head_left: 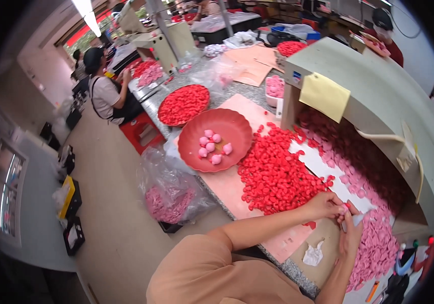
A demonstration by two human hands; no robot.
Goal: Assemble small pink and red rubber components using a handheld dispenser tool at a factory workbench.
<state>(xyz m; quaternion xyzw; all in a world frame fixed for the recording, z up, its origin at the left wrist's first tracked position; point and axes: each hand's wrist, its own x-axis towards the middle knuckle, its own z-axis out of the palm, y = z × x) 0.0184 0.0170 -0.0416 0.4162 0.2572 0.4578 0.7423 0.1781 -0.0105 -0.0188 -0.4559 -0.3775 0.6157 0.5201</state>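
My left hand (326,205) and my right hand (349,234) meet at the right of the bench, fingertips pinched around a small pink-and-red piece (346,206). Something whitish (357,219) shows by the right fingers; its kind is unclear. Left of the hands spreads a heap of small, rounded red pieces (278,175). Flat pink pieces (375,248) lie piled beside my right forearm and run on under the shelf. A scalloped red bowl (191,129), farther left, holds several round pink balls (210,147).
A grey curved housing (359,71) overhangs the bench's right side, with a yellow note (325,96) on it. Another bowl (176,123) brims with red pieces. A clear bag of pink pieces (171,200) stands below the bench edge. A seated person (110,93) works farther left.
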